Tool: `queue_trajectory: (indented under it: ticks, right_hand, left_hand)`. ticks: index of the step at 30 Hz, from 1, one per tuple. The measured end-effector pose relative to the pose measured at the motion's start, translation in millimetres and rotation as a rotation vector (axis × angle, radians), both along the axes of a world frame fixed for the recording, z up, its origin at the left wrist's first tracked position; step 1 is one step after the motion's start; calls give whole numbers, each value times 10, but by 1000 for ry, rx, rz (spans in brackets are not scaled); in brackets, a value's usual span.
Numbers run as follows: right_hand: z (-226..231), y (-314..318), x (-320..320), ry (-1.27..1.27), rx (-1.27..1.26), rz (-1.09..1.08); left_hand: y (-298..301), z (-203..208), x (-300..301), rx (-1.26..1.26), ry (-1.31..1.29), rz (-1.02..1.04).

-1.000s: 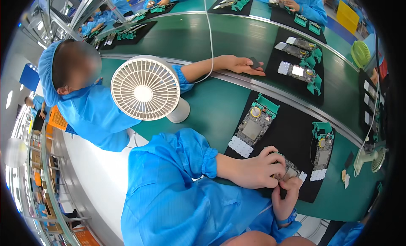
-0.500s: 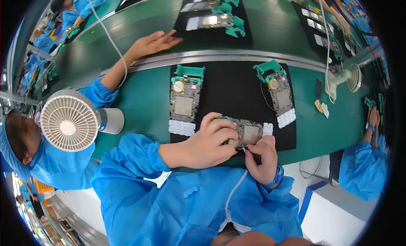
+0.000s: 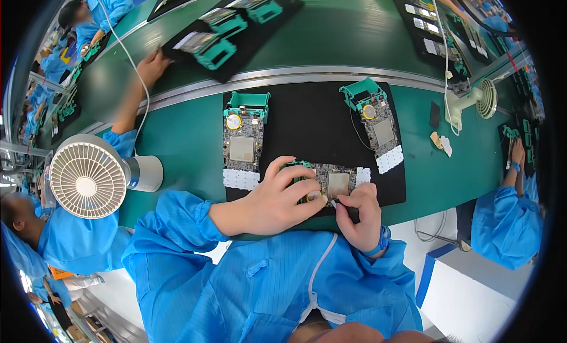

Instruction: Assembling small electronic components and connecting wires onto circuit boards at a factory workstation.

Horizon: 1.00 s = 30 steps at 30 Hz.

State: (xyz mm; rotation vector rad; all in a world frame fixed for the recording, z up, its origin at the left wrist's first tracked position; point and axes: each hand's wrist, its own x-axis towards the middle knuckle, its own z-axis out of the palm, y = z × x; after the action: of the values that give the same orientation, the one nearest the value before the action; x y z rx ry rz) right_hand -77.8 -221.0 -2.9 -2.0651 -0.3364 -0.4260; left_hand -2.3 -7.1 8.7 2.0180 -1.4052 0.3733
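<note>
A circuit board with a square metal shield and a white end lies crosswise on the black mat, close to me. My left hand is closed over its green-holder end, fingertips at the far edge and thumb by the round yellow-rimmed cell. At the near edge of the board, my right hand pinches thumb and forefinger together on a tiny part, too small to name. Two more boards with green plastic holders lie on the mat: the left board stands straight, the right board is slanted, a thin wire beside it.
A white fan stands left of the mat, a smaller fan at the right. Beyond the metal rail, a co-worker's hand holds a black mat bearing several boards. Paper scraps lie right. Co-workers sit either side.
The co-worker's hand has moved from open above the far surface to gripping the far mat, which has shifted left and turned. My hands stay at the same board, with only slight finger movement.
</note>
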Motion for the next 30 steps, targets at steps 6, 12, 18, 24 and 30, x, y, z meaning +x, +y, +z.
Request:
queue_trajectory:
  ticks: [6,12,18,24,30]
  right_hand:
    - [10,12,49,13,-13,14]
    - [21,35,27,64,10,23]
    - [131,88,-58,91,-159,-58]
    - [115,33,-22,199,-146,7]
    - [-128,-164,-32,175,235,-58]
  left_hand:
    - [40,57,25,77,-52,-7]
    - [72,138,12,65,-62,-30]
    - [0,79,10,3,-138,-62]
    - [43,33,-13,-27,-162,-10]
    - [111,508,77,-190,101,13]
